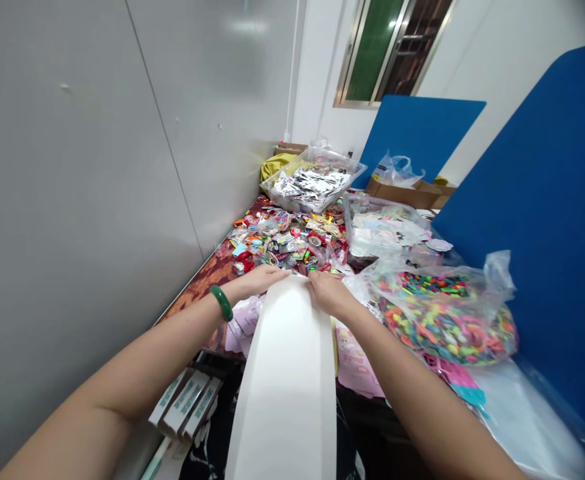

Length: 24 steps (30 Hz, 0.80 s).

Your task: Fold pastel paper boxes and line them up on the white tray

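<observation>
A long white strip (290, 387), like stiff paper or card, runs from the table's near edge down toward my body, with a fold line along each long side. My left hand (260, 280) pinches its far left corner, below a green bangle (221, 303) on the wrist. At the far right corner, my right hand (327, 293) grips the strip with fingers curled over the edge. Exactly what lies between the fingertips is partly hidden. Pink printed packets (355, 357) lie beside and partly under the strip.
Many small colourful trinkets (292, 240) cover the table beyond my hands. Clear bins (317, 180) of cut pieces stand behind them. A clear bag (452, 320) of bright small parts sits right. Several white boxes (187, 403) are low left. A grey wall (97, 167) and blue panels (537, 200) flank the table.
</observation>
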Tool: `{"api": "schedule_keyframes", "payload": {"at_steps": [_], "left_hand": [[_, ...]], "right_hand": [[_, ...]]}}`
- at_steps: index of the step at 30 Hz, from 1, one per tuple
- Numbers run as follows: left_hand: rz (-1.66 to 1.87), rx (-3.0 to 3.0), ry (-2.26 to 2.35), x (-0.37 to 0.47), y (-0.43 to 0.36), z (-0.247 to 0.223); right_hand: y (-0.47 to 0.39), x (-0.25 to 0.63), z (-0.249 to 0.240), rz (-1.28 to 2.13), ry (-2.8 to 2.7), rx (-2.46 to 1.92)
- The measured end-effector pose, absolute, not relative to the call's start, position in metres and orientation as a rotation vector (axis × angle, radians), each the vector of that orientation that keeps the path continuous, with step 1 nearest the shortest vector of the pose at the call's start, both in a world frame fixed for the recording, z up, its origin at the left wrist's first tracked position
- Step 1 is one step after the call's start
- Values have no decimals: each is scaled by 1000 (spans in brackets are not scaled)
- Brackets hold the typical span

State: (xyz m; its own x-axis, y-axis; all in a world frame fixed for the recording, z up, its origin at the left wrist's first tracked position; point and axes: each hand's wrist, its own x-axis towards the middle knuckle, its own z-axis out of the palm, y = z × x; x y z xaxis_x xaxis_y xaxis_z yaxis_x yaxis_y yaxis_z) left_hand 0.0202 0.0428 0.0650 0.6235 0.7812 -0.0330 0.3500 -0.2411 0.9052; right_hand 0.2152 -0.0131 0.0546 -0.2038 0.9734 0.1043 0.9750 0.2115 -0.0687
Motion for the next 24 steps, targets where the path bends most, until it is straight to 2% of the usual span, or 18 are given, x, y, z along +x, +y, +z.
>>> {"api": "schedule_keyframes", "payload": {"at_steps": [7,11,18,21,24], "left_hand": [[585,1671,899,17,37,59],[670,1659,942,20,36,59],[713,1636,1050,21,25,63],[724,1600,1100,-3,7,67],[593,1667,1150,-53,-27,75]], "right_hand": [[-14,206,65,-146,-2381,-1903],[-9,191,69,-201,-2452,-1716],[-4,167,65,-443,-2482,-1687],[4,164,74,-435,-2440,-1762],[23,157,88,-366,-2333,-1873]]}}
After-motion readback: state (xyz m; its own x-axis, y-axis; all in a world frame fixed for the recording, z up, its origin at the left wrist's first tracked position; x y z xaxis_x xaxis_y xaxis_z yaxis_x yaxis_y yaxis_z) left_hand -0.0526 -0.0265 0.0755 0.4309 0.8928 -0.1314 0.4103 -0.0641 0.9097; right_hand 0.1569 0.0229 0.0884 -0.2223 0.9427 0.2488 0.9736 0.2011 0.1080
